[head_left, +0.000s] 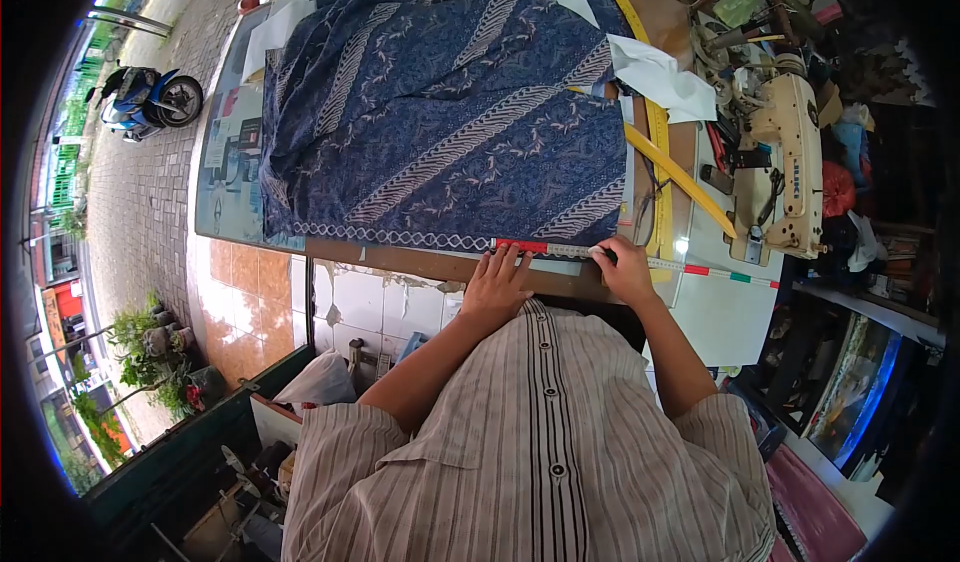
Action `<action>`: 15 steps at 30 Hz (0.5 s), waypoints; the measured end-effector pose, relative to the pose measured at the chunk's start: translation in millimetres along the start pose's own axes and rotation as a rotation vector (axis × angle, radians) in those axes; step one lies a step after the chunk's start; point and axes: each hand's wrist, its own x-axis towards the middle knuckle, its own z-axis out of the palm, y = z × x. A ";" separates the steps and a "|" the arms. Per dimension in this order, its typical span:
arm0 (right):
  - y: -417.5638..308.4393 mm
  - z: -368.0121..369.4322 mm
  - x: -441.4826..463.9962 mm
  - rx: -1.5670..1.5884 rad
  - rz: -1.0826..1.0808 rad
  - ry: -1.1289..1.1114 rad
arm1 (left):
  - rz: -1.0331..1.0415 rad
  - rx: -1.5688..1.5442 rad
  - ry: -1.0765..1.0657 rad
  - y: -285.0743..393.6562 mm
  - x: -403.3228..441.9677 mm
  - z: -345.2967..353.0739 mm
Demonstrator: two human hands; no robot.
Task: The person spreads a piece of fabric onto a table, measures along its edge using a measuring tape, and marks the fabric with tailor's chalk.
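Dark blue batik cloth [430, 132] with pale diagonal bands lies spread over the table, its patterned border along the near edge. A measuring tape [735, 277] in red, white and green sections runs along that border and on to the right, past the cloth's corner. My left hand [495, 284] lies flat, with fingertips spread against the red section at the cloth edge. Near the cloth's right corner, my right hand [628, 270] pinches the tape between thumb and fingers. The fingertips partly cover the tape there.
A yellow curved ruler [680, 182] lies right of the cloth, near white fabric [665, 77] and dark scissors handles [718, 177]. Farther right stands a cream sewing machine [790, 167]. A glass-topped table edge [215, 192] borders the left, and a motorcycle [150, 100] is parked outside.
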 end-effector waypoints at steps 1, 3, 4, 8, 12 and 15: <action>-1.5 -0.6 0.0 -0.005 0.015 -0.007 | 0.007 0.003 -0.001 -0.6 0.3 0.1; -2.8 -1.0 0.3 -0.017 0.004 -0.004 | 0.009 0.020 -0.024 -0.3 2.5 -3.4; -3.0 -1.6 -0.1 -0.026 -0.008 -0.001 | 0.010 0.040 -0.047 0.3 4.2 -4.9; -9.3 1.3 -1.2 -0.031 -0.044 0.118 | 0.036 0.037 -0.043 -2.2 9.5 -7.3; -33.8 4.8 -3.3 0.074 -0.053 0.306 | 0.061 0.114 -0.063 -4.6 15.7 -8.3; -46.3 29.2 -9.7 0.249 0.150 0.221 | 0.098 0.159 -0.095 -6.4 18.9 -12.0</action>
